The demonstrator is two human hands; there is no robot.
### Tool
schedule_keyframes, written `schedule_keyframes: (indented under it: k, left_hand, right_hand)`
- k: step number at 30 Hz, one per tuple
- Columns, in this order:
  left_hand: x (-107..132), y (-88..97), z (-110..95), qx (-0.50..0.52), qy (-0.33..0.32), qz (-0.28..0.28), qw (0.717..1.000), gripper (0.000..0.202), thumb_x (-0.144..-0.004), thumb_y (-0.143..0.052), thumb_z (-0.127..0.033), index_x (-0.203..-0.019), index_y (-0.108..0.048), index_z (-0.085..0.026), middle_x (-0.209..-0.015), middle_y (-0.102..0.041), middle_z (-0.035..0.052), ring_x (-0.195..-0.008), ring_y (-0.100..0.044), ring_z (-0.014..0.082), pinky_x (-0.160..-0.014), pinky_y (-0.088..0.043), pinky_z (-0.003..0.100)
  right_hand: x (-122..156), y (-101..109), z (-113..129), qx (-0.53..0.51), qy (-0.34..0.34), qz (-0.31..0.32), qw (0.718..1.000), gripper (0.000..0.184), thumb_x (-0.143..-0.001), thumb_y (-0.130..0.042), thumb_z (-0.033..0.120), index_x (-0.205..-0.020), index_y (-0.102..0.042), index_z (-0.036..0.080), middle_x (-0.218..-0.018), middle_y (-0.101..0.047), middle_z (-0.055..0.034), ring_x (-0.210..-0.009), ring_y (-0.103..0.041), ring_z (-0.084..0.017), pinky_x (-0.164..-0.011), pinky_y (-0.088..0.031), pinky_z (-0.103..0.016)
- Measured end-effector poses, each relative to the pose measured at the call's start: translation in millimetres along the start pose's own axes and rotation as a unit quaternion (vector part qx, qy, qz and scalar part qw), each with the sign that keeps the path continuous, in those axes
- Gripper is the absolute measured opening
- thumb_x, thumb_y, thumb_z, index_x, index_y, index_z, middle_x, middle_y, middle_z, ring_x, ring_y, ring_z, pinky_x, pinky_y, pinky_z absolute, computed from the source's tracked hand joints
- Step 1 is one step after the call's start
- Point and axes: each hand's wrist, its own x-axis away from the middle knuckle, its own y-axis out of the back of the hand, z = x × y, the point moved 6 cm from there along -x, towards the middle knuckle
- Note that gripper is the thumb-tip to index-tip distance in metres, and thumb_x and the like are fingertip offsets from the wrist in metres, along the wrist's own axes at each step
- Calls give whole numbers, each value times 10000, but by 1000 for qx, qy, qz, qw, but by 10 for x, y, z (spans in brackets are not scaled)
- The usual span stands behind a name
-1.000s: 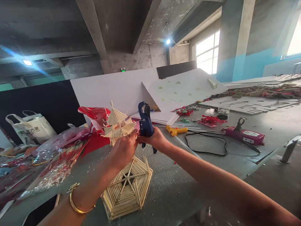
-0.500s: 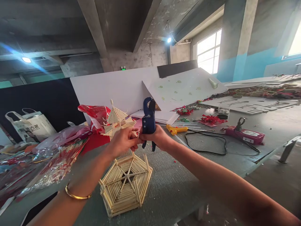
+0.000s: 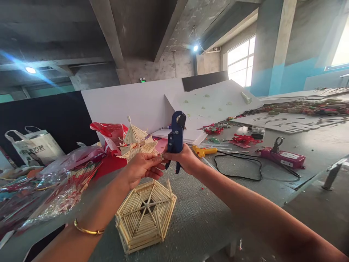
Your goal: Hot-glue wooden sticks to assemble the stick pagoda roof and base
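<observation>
My right hand [image 3: 183,159] is wrapped round a blue cutter tool [image 3: 176,137], held upright above the grey table [image 3: 207,211]. My left hand [image 3: 142,168] is turned palm up right beside it, its fingertips pinching a thin short stick that is too small to see well. Below the hands lies a hexagonal frame of wooden sticks [image 3: 146,215]. Behind my left hand stands a small stick-built pagoda roof [image 3: 136,142].
Plastic bags of sticks [image 3: 58,185] lie at the left with a red bag [image 3: 110,134]. A yellow glue gun [image 3: 204,150], black cable [image 3: 240,167] and pink box [image 3: 283,158] sit at the right. White foam boards [image 3: 207,103] lean at the back.
My left hand has turned from palm down to palm up and dropped a little. The blue cutter has tilted rightward and risen slightly in my right hand.
</observation>
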Motion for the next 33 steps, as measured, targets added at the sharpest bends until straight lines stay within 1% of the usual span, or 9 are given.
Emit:
schedule_keyframes:
  k: [8,11,13,15,17,19,23,27,33]
  left_hand:
    - [-21,-3,-26,-110,-62,-80,989,155,-749,-534,-295,-692,-590,-162,-646,-653,44,-493,-597,103,-415,-460,216]
    - [11,92,-95,-185,-101,-134,968,169,-753,-513,-308,-672,-568,-170,-618,-645,30,-459,-590,105,-403,-457,217]
    - [32,176,-153,-233,-124,-168,950,182,-760,-497,-322,-695,-572,-170,-630,-654,24,-467,-597,107,-412,-458,211]
    - [34,259,-201,-277,-146,-200,929,198,-770,-477,-339,-733,-575,-171,-657,-668,22,-500,-614,116,-435,-461,211]
    - [13,333,-230,-315,-164,-228,906,211,-781,-458,-352,-761,-571,-175,-671,-677,21,-531,-628,127,-467,-462,217]
    - [-24,390,-236,-348,-175,-253,886,216,-792,-441,-347,-774,-571,-176,-654,-678,21,-546,-632,135,-498,-454,222]
    - [-89,454,-233,-398,-185,-290,850,208,-800,-422,-298,-773,-590,-179,-608,-671,17,-559,-624,141,-530,-423,225]
    - [-128,470,-241,-436,-184,-313,823,204,-797,-431,-274,-776,-607,-174,-593,-663,13,-568,-614,138,-551,-398,224]
    - [-192,448,-262,-487,-190,-325,788,213,-798,-431,-263,-802,-626,-177,-625,-664,25,-614,-612,153,-555,-364,230]
  right_hand:
    - [6,-13,-9,74,4,16,997,226,-628,-653,319,-726,-518,167,-621,-543,9,-588,-524,-114,-584,-454,-259]
    - [-28,60,-24,170,-7,2,985,194,-700,-551,332,-798,-504,172,-628,-551,3,-589,-522,-121,-546,-410,-238]
    - [-60,146,-30,304,-20,-28,952,152,-708,-503,310,-773,-495,173,-621,-540,4,-574,-495,-118,-523,-360,-229]
    - [-88,212,-52,426,-40,-44,903,128,-695,-488,294,-732,-486,171,-611,-521,3,-557,-455,-115,-508,-313,-228]
    - [-106,234,-114,485,-67,-31,871,133,-696,-477,298,-722,-485,169,-605,-508,-2,-542,-431,-114,-492,-282,-229]
    - [-111,210,-185,489,-80,0,868,134,-704,-467,297,-718,-487,165,-605,-514,-6,-532,-431,-110,-482,-269,-226]
    - [-84,141,-289,440,-115,51,889,151,-713,-469,303,-726,-499,156,-619,-559,-15,-528,-466,-104,-467,-278,-212]
    - [-48,112,-320,404,-163,73,897,162,-708,-469,311,-696,-493,151,-589,-569,-22,-500,-478,-106,-441,-297,-209]
    - [-43,105,-359,417,-165,90,889,182,-703,-460,332,-654,-485,159,-540,-544,-13,-449,-455,-102,-404,-295,-216]
